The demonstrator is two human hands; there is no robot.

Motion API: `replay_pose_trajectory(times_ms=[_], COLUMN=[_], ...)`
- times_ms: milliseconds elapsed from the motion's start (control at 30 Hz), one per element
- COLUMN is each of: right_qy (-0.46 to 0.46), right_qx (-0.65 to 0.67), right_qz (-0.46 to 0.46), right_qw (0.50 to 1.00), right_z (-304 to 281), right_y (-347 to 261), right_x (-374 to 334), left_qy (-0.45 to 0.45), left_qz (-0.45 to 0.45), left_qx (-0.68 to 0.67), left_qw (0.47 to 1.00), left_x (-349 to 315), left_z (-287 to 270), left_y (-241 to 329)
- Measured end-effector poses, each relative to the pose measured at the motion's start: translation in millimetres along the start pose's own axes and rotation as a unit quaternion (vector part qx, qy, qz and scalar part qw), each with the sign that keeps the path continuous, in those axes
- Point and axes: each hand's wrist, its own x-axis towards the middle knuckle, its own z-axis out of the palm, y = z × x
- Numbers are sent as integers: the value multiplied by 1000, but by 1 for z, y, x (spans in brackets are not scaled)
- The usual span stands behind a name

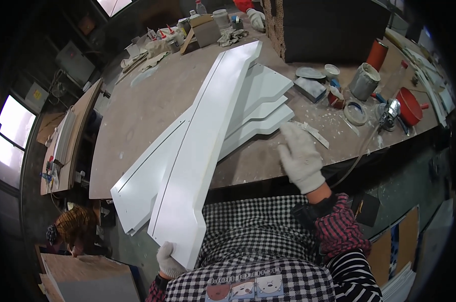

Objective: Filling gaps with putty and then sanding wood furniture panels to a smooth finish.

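A long white painted panel (203, 136) lies on top of a stack of similar white shaped panels (261, 100) on a brown workbench (137, 116). Its near end sticks out past the bench edge toward me. My left hand (168, 260), in a white knit glove, grips that near end from below. My right hand (301, 156), also gloved, hovers open over the bench's front edge, just right of the stack, holding nothing. A thin white strip (313, 133) lies beside it.
Right of the stack stand paint cans (364, 81), lids, a red bowl (408, 105) and a spray gun (389, 113). A dark block (329, 30) sits at the back. Another person's gloved hand (256, 19) rests at the far edge. A crouching person (74, 229) is lower left.
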Motion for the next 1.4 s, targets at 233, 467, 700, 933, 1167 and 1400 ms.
replay_pose_trajectory(times_ms=[233, 467, 700, 933, 1167, 1400], right_qy=[-290, -294, -384, -453, -387, -489], right_qx=[584, 585, 541, 489, 554, 577], right_qz=[372, 327, 311, 255, 234, 287], right_qw=[660, 681, 681, 701, 699, 588], right_z=[33, 55, 51, 39, 44, 46], right_y=[-70, -88, -104, -105, -108, -106], right_x=[5, 1, -37, -52, -63, -72], left_qy=[-44, -128, -144, -149, -159, -12], left_qz=[-69, -121, -119, -134, -145, -95], left_qx=[-31, -108, -19, -60, -93, 61], left_qw=[996, 978, 982, 978, 972, 994], left_x=[-4, 15, 22, 33, 33, 8], left_z=[-7, -23, -36, -23, -28, -80], left_y=[-9, -15, -28, -30, -22, 13])
